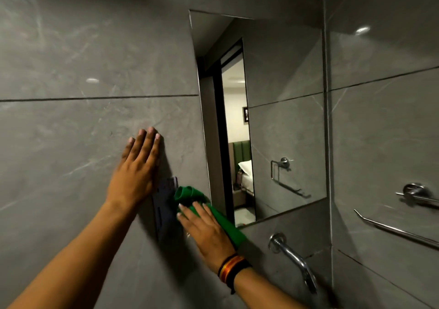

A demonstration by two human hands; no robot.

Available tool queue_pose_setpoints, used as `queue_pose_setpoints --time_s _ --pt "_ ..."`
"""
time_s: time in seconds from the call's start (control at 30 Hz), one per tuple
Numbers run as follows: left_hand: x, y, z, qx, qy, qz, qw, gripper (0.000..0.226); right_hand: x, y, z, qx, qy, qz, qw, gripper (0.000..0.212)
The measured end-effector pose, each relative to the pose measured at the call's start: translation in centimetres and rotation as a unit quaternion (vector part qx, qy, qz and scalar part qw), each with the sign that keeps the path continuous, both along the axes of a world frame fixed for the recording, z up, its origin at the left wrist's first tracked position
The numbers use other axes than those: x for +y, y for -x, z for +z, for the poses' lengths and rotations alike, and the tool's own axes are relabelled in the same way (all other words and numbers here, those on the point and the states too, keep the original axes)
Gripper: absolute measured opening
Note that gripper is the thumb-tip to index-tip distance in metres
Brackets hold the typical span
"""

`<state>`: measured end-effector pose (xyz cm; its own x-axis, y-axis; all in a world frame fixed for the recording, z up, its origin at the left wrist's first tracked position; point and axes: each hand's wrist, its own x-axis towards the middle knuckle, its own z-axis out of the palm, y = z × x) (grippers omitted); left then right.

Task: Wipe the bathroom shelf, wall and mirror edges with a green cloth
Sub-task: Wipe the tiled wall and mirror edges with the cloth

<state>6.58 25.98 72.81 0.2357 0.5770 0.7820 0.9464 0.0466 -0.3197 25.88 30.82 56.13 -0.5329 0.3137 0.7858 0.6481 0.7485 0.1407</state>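
My left hand (136,166) lies flat on the grey tiled wall (71,130), fingers together and pointing up, holding nothing. Just right of it a small dark shelf (165,209) is fixed to the wall. My right hand (202,230) presses a bunched green cloth (190,195) against the shelf's right side, close to the lower left edge of the mirror (273,123). The cloth trails back under my palm toward the wrist. The mirror is set into the wall and reflects a doorway and a bedroom.
A chrome spout (294,258) juts from the wall below the mirror, right of my right wrist. On the right-hand wall a chrome towel rail (399,231) and a round chrome holder (414,192) stick out.
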Motion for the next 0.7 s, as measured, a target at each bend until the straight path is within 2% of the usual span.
queue_pose_setpoints --time_s 0.07,0.13,0.2,0.4,0.7 --pt "-2.1 -0.9 0.5 -0.041 0.068 0.003 0.997 0.068 -2.6 0.2 0.8 -0.019 0.043 0.033 0.998 0.064" --pt "-3.8 -1.6 -0.6 -0.070 0.094 -0.004 0.993 0.065 -4.9 1.0 1.3 -0.058 0.034 0.034 0.997 0.056" --pt "-5.9 -1.7 -3.7 -0.096 0.118 0.015 0.988 0.064 -7.4 2.5 1.9 -0.095 0.031 0.045 0.994 0.049" --pt "-12.5 1.2 -14.0 -0.207 0.200 0.078 0.955 0.066 -13.4 5.8 1.2 -0.222 0.081 0.031 0.971 0.053" --pt "-16.8 3.8 -19.9 -0.205 0.307 0.149 0.917 0.063 -14.3 8.1 -3.8 -0.181 0.239 0.016 0.954 0.066"
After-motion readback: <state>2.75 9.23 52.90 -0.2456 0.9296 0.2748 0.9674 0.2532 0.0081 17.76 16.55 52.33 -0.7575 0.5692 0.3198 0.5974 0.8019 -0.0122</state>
